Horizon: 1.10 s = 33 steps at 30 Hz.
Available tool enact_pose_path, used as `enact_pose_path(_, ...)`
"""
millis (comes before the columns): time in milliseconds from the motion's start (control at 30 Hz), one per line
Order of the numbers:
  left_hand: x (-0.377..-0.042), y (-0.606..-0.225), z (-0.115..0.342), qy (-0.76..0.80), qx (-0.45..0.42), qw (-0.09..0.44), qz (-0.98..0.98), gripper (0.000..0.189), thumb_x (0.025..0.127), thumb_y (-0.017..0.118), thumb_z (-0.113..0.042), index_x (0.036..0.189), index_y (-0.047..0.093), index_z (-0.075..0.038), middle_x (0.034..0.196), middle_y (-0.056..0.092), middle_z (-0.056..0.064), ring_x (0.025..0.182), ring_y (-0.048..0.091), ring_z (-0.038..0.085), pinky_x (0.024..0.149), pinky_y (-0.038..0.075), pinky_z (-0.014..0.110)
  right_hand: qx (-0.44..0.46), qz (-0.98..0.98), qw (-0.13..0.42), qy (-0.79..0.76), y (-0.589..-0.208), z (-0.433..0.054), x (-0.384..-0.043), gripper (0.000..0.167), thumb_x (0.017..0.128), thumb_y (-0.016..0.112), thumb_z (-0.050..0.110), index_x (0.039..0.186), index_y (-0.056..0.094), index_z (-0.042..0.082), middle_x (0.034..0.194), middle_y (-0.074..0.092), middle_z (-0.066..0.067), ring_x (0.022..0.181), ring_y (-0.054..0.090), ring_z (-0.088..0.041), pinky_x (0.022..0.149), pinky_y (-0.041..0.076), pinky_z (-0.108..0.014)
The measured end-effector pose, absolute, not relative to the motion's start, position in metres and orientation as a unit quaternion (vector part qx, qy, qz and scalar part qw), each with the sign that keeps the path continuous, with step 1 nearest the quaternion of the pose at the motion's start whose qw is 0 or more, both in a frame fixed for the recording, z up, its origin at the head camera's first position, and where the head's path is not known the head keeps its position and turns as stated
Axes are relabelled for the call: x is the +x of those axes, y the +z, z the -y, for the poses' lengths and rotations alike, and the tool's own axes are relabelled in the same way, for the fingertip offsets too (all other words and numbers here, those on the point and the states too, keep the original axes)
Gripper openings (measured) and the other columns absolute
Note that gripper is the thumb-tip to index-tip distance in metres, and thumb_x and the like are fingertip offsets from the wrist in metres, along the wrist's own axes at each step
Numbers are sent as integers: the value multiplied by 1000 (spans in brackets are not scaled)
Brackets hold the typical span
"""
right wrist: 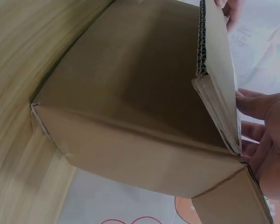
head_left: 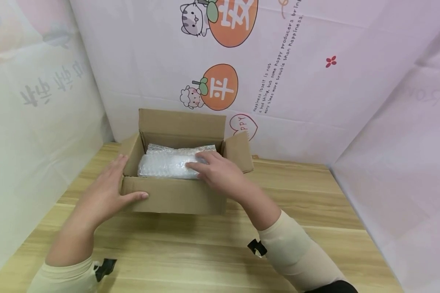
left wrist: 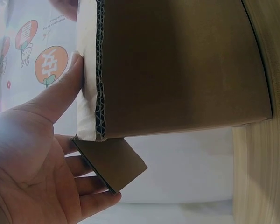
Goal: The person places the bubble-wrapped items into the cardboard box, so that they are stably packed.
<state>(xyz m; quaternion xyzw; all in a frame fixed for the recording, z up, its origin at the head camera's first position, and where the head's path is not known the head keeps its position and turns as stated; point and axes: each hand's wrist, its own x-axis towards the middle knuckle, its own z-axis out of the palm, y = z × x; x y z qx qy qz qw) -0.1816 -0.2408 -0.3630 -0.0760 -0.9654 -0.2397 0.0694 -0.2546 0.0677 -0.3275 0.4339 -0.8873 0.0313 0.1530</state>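
An opened cardboard box point(head_left: 174, 196) stands on the wooden table with its flaps spread outward. Inside lies a bundle in clear bubble wrap point(head_left: 161, 165); what the wrap covers cannot be made out. My left hand point(head_left: 104, 191) rests at the box's left front corner, thumb across the front flap and fairly straight fingers along the left flap point(left wrist: 111, 163). Over the bundle's right end is my right hand point(head_left: 220, 173), its extended fingers touching the wrap. From the right wrist view, those fingertips are partly hidden behind the front flap point(right wrist: 219, 60).
The wooden table point(head_left: 297, 219) reaches forward to a printed cloth backdrop point(head_left: 289, 138) close behind the box. Cloth walls rise on the left point(head_left: 33, 134) and right point(head_left: 399, 175). The box's right flap point(head_left: 239, 152) sticks out beyond its side.
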Motion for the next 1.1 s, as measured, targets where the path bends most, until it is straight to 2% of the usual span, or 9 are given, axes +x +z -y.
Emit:
enact_pose_path(267, -182, -365, 241, -237, -77, 72, 966, 124, 75, 63, -76, 159, -1, -11, 164, -1, 18, 148, 9, 48, 113, 17, 71, 432, 889, 150, 30, -331, -65, -254, 36, 96, 64, 17, 130, 64, 29, 136, 57, -9, 129, 51, -29, 114, 41, -42)
enact_pose_path(433, -184, -365, 241, -236, -77, 68, 966, 124, 75, 63, -77, 159, -1, -11, 165, -2, 17, 148, 7, 47, 113, 16, 71, 430, 890, 151, 20, -331, -68, -254, 37, 99, 59, 15, 133, 62, 29, 137, 57, -9, 130, 51, -27, 110, 45, -42)
enact_pose_path(567, -186, -364, 242, -230, -84, 65, 967, 122, 77, 60, -77, 159, -1, -9, 164, -5, 17, 149, 1, 46, 114, 13, 71, 430, 888, 162, 7, -330, -71, -255, 39, 101, 53, 14, 138, 57, 26, 139, 56, -9, 130, 52, -26, 110, 45, -41)
enact_pose_path(733, -187, -362, 245, -218, -100, 70, 968, 117, 81, 59, -74, 158, 1, -8, 164, -6, 19, 150, -5, 43, 118, 6, 67, 405, 898, 166, 36, -326, -79, -254, 49, 100, 57, 21, 147, 46, 25, 148, 49, -8, 137, 45, -26, 115, 39, -42)
enact_pose_path(967, -187, -361, 247, -216, -103, 78, 968, 108, 86, 58, -69, 159, 4, -12, 165, -5, 16, 151, -9, 40, 122, -4, 59, 377, 887, 239, 117, -313, -109, -254, 57, 99, 57, 36, 152, 38, 23, 155, 40, -6, 143, 36, -27, 119, 31, -46)
enact_pose_path(1100, -186, -359, 245, -207, -101, 99, 968, 104, 88, 55, -68, 159, 5, -11, 165, -7, 15, 150, -13, 38, 121, -11, 56, 359, 876, 283, 156, -306, -133, -251, 62, 97, 60, 38, 153, 37, 21, 156, 37, -7, 143, 36, -27, 117, 34, -49)
